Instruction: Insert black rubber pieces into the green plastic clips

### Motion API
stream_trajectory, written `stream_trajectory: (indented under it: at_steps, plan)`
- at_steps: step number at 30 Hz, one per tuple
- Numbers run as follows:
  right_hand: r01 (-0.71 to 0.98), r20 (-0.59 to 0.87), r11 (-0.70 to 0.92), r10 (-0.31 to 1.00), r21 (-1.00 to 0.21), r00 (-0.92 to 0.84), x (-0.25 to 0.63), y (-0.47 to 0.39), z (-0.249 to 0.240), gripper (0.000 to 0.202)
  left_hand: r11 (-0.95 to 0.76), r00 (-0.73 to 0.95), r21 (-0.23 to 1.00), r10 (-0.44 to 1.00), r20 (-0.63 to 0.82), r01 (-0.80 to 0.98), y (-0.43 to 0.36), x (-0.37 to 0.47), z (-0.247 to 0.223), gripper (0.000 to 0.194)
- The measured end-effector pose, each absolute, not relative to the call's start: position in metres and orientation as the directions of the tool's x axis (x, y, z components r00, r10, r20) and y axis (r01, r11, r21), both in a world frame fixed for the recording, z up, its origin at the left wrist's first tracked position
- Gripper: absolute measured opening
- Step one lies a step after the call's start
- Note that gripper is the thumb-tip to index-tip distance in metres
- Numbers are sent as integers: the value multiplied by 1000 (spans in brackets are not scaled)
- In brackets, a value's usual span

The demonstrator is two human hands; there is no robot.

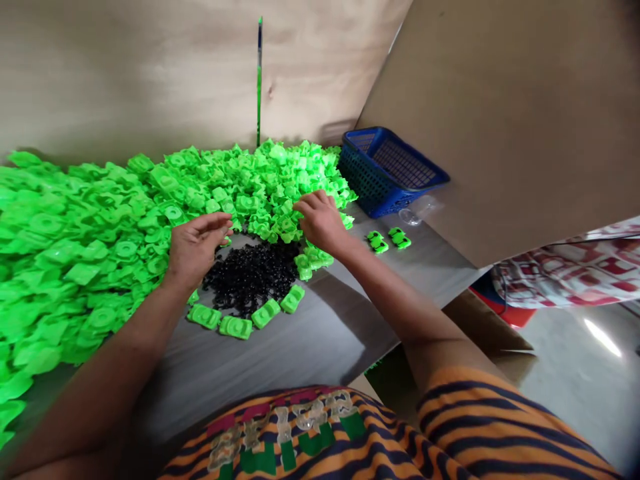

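My left hand [196,245] hovers at the left edge of a heap of small black plastic parts [253,273], thumb and fingers drawn together. Bits of green show by its fingertips, but whether it holds them I cannot make out. My right hand [321,219] reaches to the front of a big pile of bright green plastic pieces [125,220], its fingers curled down and their tips hidden. Several green toy car bodies [235,327] lie in a curve along the near side of the black heap. More green car bodies [311,260] cluster below my right hand.
Right of the pile stands a blue plastic basket [375,190], with clear round plastic pieces [410,216] beside it. Two green toy cars with black parts [399,238] sit on the grey table [300,347]. A wooden board [175,73] backs the table; a brown panel [510,133] borders the right.
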State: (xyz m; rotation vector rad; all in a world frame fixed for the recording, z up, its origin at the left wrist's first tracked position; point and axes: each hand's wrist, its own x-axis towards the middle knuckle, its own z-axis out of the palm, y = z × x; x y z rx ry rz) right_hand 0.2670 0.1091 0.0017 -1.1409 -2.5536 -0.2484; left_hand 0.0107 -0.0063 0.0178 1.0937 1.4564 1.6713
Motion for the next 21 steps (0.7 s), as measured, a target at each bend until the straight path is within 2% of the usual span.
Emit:
stream_trajectory:
  at_steps: [3, 6, 10, 14, 18, 21]
  plan:
    - [743, 189, 655, 719, 138, -669, 229, 127, 13, 52, -173, -425, 983, 887, 183, 61, -7, 9, 21, 31]
    - [725, 41, 654, 736, 216, -676, 219, 140, 20, 45, -183, -411, 981, 891, 193, 64, -6, 6, 22, 27]
    - [715, -19, 661, 737, 228, -675, 225, 149, 28, 41, -174, -394, 981, 899, 192, 81, -4, 4, 17, 23]
    - [759, 62, 642, 757, 109, -650, 235, 161, 37, 43, -182, -389, 968, 890, 237, 175, -4, 5, 11, 25]
    - [770, 169, 626, 777, -122, -606, 239, 173, 39, 48, -215, -372, 939, 876, 308, 270, -5, 6, 8, 26]
    - [722, 246, 622, 783, -302, -572, 233, 176, 39, 41, -236, -353, 920, 870, 344, 314, -5, 5, 6, 27]
